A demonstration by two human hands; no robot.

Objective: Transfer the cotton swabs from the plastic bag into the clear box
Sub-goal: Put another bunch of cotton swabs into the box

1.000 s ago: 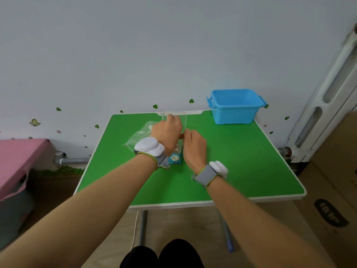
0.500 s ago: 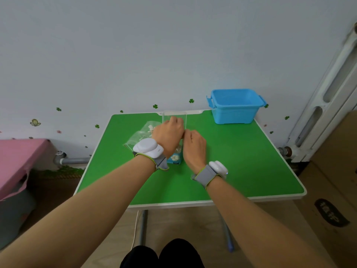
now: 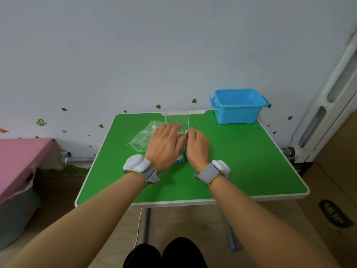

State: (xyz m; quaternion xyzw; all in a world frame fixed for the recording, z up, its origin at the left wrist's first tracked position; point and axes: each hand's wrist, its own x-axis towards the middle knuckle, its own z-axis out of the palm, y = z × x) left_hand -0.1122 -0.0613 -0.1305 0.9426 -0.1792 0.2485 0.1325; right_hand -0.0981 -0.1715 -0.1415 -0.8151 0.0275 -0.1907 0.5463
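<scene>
A clear box stands in the middle of the green table (image 3: 241, 161), its open lid (image 3: 177, 118) upright behind my hands. The box's near end (image 3: 180, 159) shows white swab tips and a blue label between my wrists. My left hand (image 3: 164, 144) lies over the box with its fingers stretched forward, hiding most of it. My right hand (image 3: 197, 146) sits just right of the box and pinches a cotton swab (image 3: 186, 132), whose white tip shows above the box. The plastic bag (image 3: 142, 139) lies flat left of the box with several swabs inside.
A blue plastic bin (image 3: 238, 107) stands at the table's far right corner. A pink-covered surface (image 3: 19, 157) is to the left, and a cardboard box (image 3: 336, 190) and a white radiator (image 3: 328, 105) are to the right. Behind the table is the wall.
My left hand has gone from curled over the box to fingers stretched flat across it. My right hand has stayed close beside the box, now showing a swab tip at its fingertips.
</scene>
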